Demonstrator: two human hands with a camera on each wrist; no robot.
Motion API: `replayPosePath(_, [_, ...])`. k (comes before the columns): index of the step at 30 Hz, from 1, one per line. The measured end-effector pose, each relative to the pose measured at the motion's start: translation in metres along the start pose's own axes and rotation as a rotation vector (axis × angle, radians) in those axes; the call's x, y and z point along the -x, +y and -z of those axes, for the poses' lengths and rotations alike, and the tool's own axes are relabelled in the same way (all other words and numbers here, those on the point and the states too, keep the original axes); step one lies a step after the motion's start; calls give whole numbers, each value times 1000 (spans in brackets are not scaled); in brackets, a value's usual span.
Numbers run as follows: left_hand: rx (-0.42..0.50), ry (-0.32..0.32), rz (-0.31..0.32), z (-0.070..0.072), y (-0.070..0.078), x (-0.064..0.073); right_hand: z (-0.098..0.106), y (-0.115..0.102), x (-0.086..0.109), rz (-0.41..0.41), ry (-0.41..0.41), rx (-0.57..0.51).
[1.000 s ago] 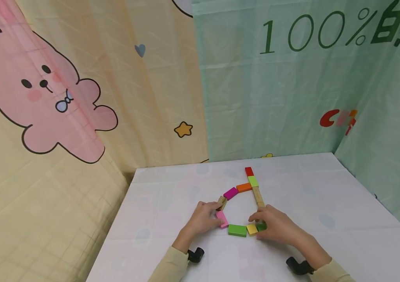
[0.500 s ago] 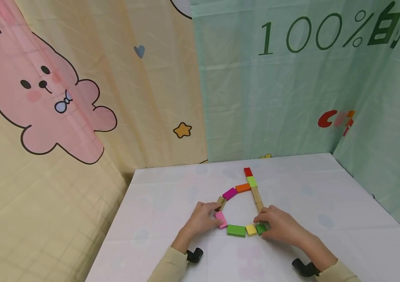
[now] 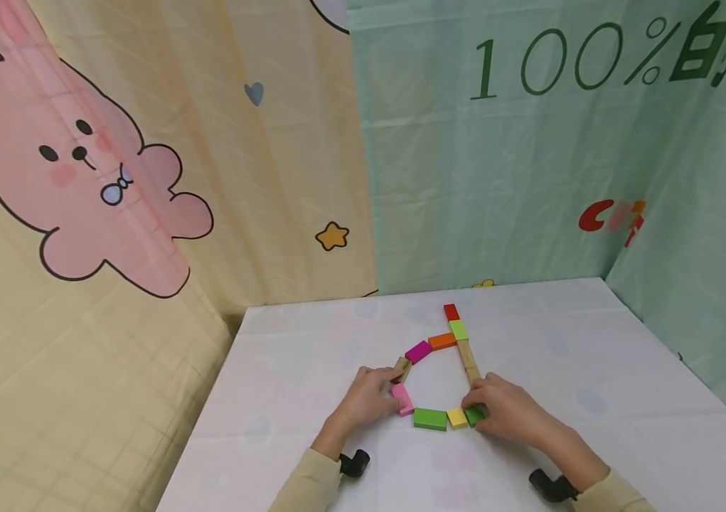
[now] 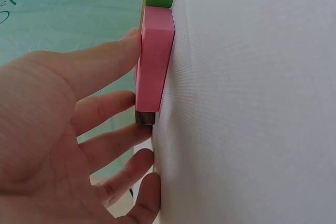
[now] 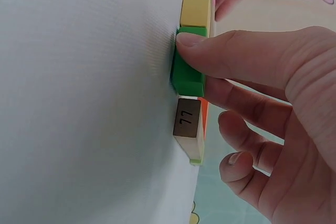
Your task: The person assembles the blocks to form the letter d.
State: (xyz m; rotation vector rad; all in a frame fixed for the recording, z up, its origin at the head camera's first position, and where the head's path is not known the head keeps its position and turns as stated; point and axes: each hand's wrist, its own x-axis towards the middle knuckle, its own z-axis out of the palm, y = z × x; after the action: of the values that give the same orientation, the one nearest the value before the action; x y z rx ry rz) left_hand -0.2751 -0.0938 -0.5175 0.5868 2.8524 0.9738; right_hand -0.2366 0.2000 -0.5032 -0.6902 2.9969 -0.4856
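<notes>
In the head view, wooden blocks form a rounded outline on the white tabletop. My left hand [image 3: 369, 395] rests at its left side. Its thumb touches the pink block [image 4: 157, 59] and its loosely spread fingers reach the plain wooden block [image 3: 402, 369]. At the lower right corner, my right hand [image 3: 508, 409] pinches a dark green block [image 5: 190, 69], thumb on the near face and index finger behind. A yellow block [image 3: 456, 418] and a lighter green block [image 3: 430, 419] continue the bottom row. Just beyond the dark green one lies a wooden block marked 77 [image 5: 187, 118], partly behind my fingers in the head view.
Up the outline run a magenta block [image 3: 418, 351], an orange block [image 3: 442, 340], a lime block [image 3: 458, 329] and a red block [image 3: 451, 312]. The white table [image 3: 299, 334] stands against printed curtains [image 3: 497, 178], with edges at the left, back and right.
My right hand has shifted slightly right, uncovering more of the dark green block beside the yellow one. The left hand and the other blocks have kept their places.
</notes>
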Motion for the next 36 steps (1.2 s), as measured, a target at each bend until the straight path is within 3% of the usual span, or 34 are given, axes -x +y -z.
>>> replayPosePath(36, [-9, -6, 22, -2, -2, -2, 1, 2, -6, 29, 5, -40])
